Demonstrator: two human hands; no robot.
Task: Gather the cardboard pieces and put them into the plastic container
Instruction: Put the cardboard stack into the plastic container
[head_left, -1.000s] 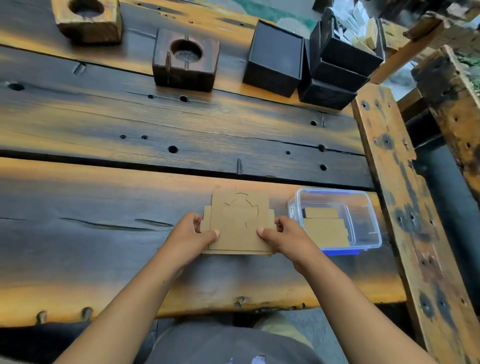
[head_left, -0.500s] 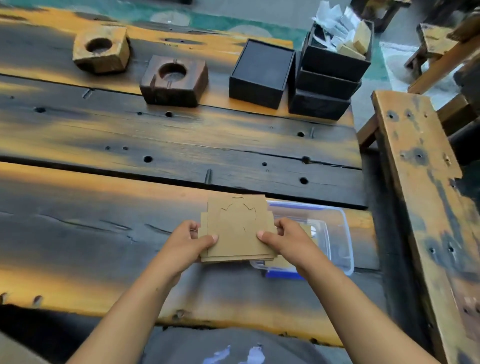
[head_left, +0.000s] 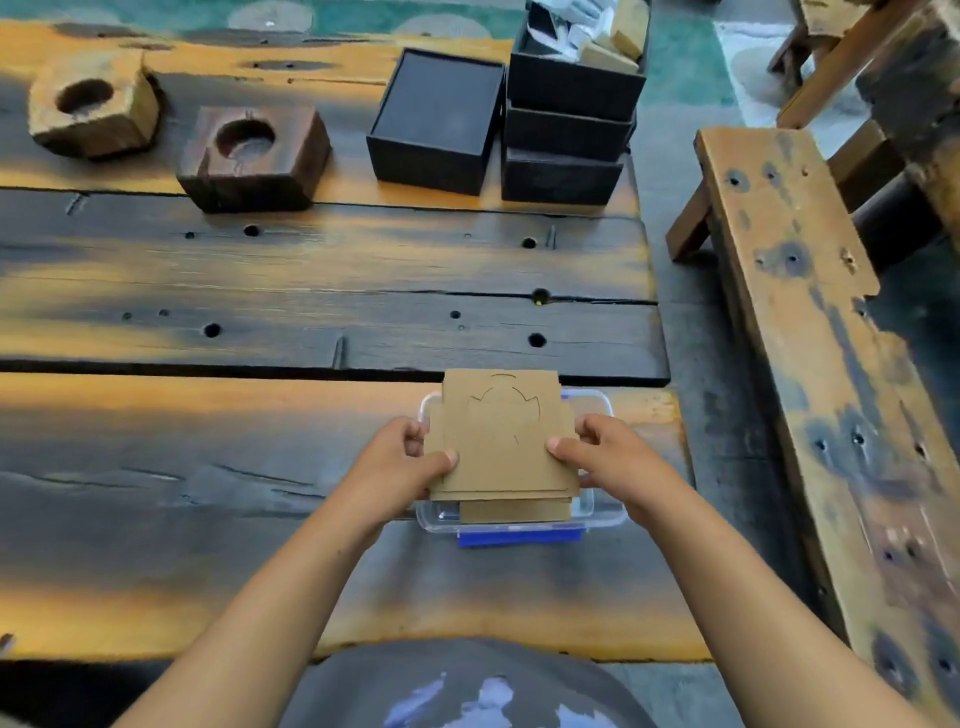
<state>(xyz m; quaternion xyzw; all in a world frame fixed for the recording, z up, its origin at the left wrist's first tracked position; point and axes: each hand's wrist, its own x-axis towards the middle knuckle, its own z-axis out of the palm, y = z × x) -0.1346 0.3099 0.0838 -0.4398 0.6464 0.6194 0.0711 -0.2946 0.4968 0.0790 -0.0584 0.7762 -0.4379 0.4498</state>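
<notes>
A stack of brown cardboard pieces (head_left: 501, 436) with cut outlines on the top sheet hangs flat directly over the clear plastic container (head_left: 597, 512), which sits near the table's front right corner. My left hand (head_left: 400, 460) grips the stack's left edge and my right hand (head_left: 602, 457) grips its right edge, thumbs on top. More cardboard (head_left: 514, 511) lies inside the container, showing below the held stack. The stack hides most of the container's opening. A blue lid edge (head_left: 519, 536) shows under the container's front.
Two wooden blocks with round holes (head_left: 91, 104) (head_left: 254, 156) stand at the back left. Black boxes (head_left: 436, 119) (head_left: 569, 124) stand at the back, the top one holding scraps. A wooden bench (head_left: 810, 338) runs along the right, past the table edge.
Both hands lifted the cardboard stack off the table and carried it right, from beside the container to directly above it. The camera view also shifted.
</notes>
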